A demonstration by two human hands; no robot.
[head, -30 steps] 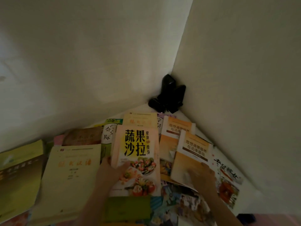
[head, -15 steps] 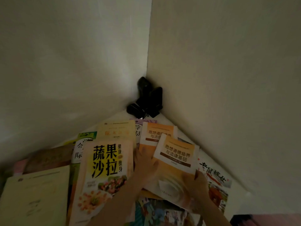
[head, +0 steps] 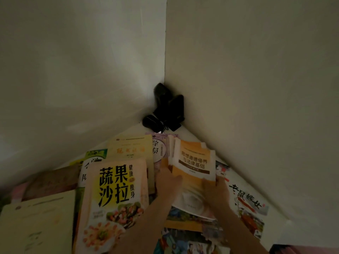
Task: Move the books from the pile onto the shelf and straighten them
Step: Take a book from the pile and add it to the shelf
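Gripping one orange book (head: 194, 162) – two hands, left (head: 169, 182), right (head: 215, 191) – among scattered books.

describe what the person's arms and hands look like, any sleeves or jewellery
Both forearms are bare up to the frame's bottom edge: no sleeves, watch or bracelet show. The left hand and right hand wear no gloves. The dim, blurred picture does not show whether there are rings.

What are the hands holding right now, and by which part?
Both hold the orange-and-white book: the left hand grips its left edge, the right hand its lower right edge. How many copies are held cannot be told.
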